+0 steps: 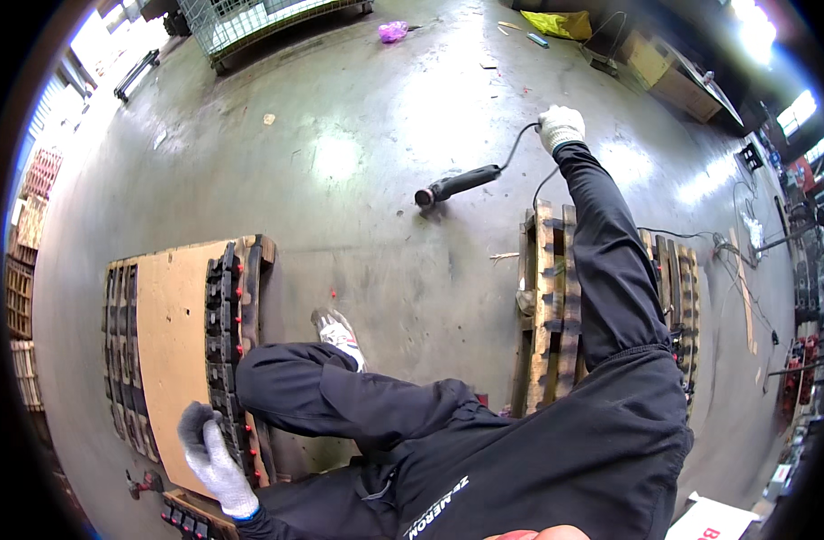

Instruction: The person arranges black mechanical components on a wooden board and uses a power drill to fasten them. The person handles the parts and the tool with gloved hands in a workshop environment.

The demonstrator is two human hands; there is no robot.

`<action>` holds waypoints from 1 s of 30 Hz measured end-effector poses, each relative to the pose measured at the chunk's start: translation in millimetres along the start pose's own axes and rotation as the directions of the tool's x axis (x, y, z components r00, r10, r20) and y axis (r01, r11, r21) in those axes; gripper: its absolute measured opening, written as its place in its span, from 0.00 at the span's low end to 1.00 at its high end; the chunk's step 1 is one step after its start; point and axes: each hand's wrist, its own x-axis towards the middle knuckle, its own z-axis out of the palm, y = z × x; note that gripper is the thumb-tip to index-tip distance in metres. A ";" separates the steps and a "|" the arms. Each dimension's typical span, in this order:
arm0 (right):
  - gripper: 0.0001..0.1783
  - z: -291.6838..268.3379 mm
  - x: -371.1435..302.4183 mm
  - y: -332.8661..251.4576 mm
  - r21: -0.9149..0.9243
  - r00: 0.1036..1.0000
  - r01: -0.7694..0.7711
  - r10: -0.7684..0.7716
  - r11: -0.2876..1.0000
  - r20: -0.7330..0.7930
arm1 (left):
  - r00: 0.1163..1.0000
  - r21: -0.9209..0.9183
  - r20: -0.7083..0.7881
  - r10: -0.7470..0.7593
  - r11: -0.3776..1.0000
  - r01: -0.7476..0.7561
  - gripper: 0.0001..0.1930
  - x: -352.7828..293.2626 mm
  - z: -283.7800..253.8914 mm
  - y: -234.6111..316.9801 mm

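My right hand (560,129), in a white glove, is stretched far forward and closed around a black power cord (520,146). On that cord is a black hand-held power tool with a long body, like an angle grinder (464,184); whether it hangs or rests on the floor I cannot tell. My left hand (216,461), in a grey-and-white glove, has its fingers and thumb apart and holds nothing visible. It is over the edge of a brown board (171,333) on a pallet, beside a row of black parts (223,315) with red tips.
Under my right arm stands a wooden pallet stack (542,306) with dark patches. A wire cage (259,27) is at the far left. A purple bag (393,32) and a yellow sheet (560,24) lie farther off. Cables (722,243) trail across the floor at right. A red drill (144,484) sits low left.
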 end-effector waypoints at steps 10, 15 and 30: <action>0.24 115.2 -25.9 -3.4 0.495 0.952 -0.296 0.214 0.817 0.217 | 0.991 0.003 -0.099 -0.091 0.996 0.092 0.16 -18.1 -22.0 -12.7; 0.25 188.7 -96.1 -17.6 0.409 0.901 -0.360 0.199 0.838 0.386 | 0.984 0.069 -0.108 -0.141 0.986 0.148 0.16 -18.5 -23.5 -16.5; 0.27 296.2 -118.3 -27.2 0.763 0.967 -0.248 0.111 0.596 0.228 | 0.977 0.112 -0.028 -0.210 0.971 0.211 0.16 4.0 13.3 -13.9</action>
